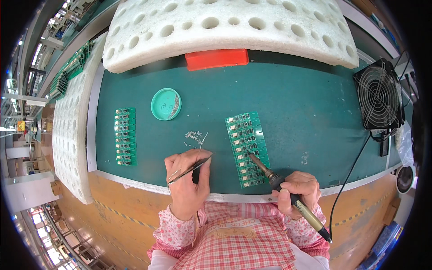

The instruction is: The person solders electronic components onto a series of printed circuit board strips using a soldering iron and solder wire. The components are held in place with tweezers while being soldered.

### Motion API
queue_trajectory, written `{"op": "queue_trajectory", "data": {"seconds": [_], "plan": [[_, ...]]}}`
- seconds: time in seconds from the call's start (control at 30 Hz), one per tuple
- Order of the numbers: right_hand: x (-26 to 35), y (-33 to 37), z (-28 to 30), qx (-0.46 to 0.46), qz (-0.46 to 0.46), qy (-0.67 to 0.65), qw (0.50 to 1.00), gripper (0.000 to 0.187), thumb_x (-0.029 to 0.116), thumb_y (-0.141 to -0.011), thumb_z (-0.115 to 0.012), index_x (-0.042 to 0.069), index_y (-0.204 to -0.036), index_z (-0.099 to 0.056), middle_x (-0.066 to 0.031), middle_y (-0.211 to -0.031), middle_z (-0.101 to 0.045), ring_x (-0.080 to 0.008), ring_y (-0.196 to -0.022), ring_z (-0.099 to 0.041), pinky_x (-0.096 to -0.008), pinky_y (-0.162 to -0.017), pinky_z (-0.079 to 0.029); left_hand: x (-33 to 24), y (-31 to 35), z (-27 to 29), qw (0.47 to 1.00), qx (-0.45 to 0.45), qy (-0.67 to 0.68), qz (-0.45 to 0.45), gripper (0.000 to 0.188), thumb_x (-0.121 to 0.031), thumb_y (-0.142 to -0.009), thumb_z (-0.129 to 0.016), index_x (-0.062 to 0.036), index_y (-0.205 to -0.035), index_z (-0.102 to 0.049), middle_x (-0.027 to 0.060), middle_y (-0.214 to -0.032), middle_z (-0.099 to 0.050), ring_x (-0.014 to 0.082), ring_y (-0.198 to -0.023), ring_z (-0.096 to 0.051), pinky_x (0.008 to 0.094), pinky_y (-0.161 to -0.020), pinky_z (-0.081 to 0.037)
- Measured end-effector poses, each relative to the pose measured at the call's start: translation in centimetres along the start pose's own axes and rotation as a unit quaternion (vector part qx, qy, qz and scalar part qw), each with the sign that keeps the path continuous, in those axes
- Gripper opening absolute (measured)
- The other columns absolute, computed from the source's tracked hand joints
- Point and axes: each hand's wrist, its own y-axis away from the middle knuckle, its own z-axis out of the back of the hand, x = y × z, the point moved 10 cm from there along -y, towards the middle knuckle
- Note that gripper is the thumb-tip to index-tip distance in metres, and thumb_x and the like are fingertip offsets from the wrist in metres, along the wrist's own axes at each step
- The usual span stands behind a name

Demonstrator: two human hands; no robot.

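My right hand (300, 189) is closed around a soldering iron (308, 215), whose tip reaches the green circuit board panel (237, 130) in front of me. Rows of small white and dark parts cover that panel. Dark tweezers (192, 168) are in my closed left hand (189, 180), their points just left of the panel. A thin silvery wire (204, 140) sticks up from the same hand's fingers. Just beyond that hand lies a scatter of tiny pale pieces (194, 134). Whether the tweezers' points grip anything is too small to tell.
A second circuit board panel (125, 137) lies to the left. Near it stands a round green dish (166, 104) with small bits inside. A red tray (217, 59) and a white foam block with holes (231, 36) are at the back. At right stands a black fan (379, 94); a black cable (350, 173) trails nearby.
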Motion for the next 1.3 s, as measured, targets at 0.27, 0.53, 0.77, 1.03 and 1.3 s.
{"op": "queue_trajectory", "data": {"seconds": [0.27, 0.53, 0.77, 1.03, 1.3], "plan": [[-0.1, 0.2, 0.2, -0.008, -0.001, -0.007, 1.000, 0.028, 0.001, -0.079, -0.074, 0.003, -0.099, -0.055, -0.0043, -0.059, -0.060, -0.0196, -0.045, -0.058, -0.0309, -0.046, -0.048, -0.4, 0.1, -0.1, 1.000, 0.002, 0.001, 0.000, 0.016, 0.002, -0.086, -0.069, -0.0061, -0.099, -0.068, 0.0059, -0.101, -0.073, 0.0238, -0.093, -0.061, 0.0340, -0.090, -0.041], [-0.1, 0.0, 0.3, -0.005, -0.011, -0.017, 1.000, 0.029, 0.000, -0.077, -0.076, 0.004, -0.098, -0.056, -0.0048, -0.059, -0.060, -0.0199, -0.045, -0.058, -0.0311, -0.045, -0.048, -3.1, -0.3, -2.0, 0.996, 0.028, 0.083, -0.034, 0.017, 0.005, -0.084, -0.070, -0.0052, -0.097, -0.068, 0.0083, -0.098, -0.073, 0.0251, -0.090, -0.063, 0.0344, -0.082, -0.048], [0.3, 0.0, 0.3, -0.013, -0.005, -0.039, 0.999, 0.028, -0.002, -0.075, -0.077, 0.002, -0.096, -0.058, -0.0049, -0.056, -0.058, -0.0196, -0.045, -0.058, -0.0305, -0.044, -0.047, -2.9, 0.1, -2.9, 0.993, 0.049, 0.100, -0.032, 0.018, 0.006, -0.083, -0.071, -0.0040, -0.097, -0.068, 0.0090, -0.098, -0.072, 0.0251, -0.087, -0.064, 0.0340, -0.079, -0.050], [0.6, 0.3, -0.3, -0.006, -0.002, -0.052, 0.999, 0.031, -0.005, -0.071, -0.078, 0.000, -0.096, -0.059, -0.0051, -0.056, -0.057, -0.0200, -0.044, -0.059, -0.0303, -0.043, -0.046, -3.4, 0.0, -2.9, 0.993, 0.050, 0.090, -0.052, 0.020, 0.007, -0.083, -0.071, -0.0042, -0.099, -0.067, 0.0092, -0.098, -0.072, 0.0257, -0.087, -0.064, 0.0343, -0.078, -0.050], [0.5, 0.0, -0.8, 0.017, -0.005, -0.016, 1.000, 0.024, 0.003, -0.081, -0.073, 0.001, -0.094, -0.053, -0.0060, -0.057, -0.060, -0.0193, -0.044, -0.059, -0.0308, -0.043, -0.047, -3.4, 0.0, -2.9, 0.993, 0.050, 0.088, -0.055, 0.019, 0.005, -0.083, -0.072, -0.0046, -0.099, -0.067, 0.0089, -0.098, -0.072, 0.0255, -0.086, -0.065, 0.0338, -0.078, -0.050]]}}
